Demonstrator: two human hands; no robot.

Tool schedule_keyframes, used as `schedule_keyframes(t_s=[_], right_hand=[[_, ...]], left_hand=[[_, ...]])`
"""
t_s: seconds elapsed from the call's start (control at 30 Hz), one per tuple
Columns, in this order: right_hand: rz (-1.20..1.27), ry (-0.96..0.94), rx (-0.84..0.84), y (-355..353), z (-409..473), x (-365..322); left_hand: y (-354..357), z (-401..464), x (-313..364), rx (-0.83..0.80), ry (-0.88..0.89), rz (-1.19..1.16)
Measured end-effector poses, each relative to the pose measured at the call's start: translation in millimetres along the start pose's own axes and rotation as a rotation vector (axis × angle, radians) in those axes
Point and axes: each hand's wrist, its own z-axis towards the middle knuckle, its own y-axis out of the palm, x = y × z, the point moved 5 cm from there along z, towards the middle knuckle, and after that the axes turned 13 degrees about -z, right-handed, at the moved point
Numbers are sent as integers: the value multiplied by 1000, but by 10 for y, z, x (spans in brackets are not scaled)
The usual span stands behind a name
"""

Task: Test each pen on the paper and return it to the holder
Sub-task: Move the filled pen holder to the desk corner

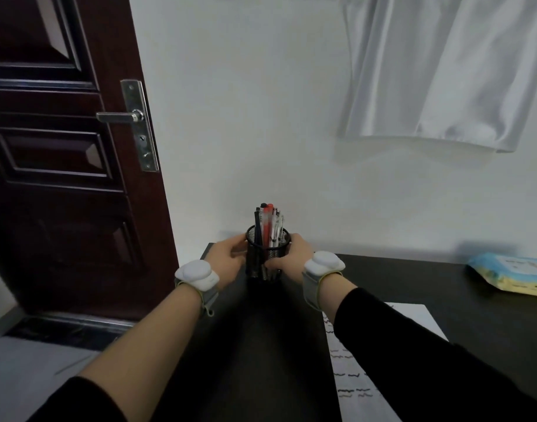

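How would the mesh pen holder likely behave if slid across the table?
The pen holder is tall, narrow and loaded with upright pens, so it could tip. Its wire mesh probably makes it light. The left hand and right hand gripping both sides should steady it.

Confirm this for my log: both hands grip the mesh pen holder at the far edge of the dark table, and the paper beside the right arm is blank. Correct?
Not quite. The head view shows the paper carries rows of dark squiggles. Otherwise right: the left hand and right hand grip the mesh pen holder on the dark table.
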Motion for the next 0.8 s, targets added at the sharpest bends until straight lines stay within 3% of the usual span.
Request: schedule_keyframes(t_s=[0.17,0.63,0.73,0.8], right_hand=[[46,-26,-19,127,67,-62],[132,2,-19,330,178,48],[28,34,-50,362,179,107],[-39,40,-88,334,115,126]], left_hand=[[-132,50,-128,63,12,-1],[-78,36,-293,6,-43,-76],[-48,4,-299,25,-61,38],[-51,-60,-249,126,-61,200]])
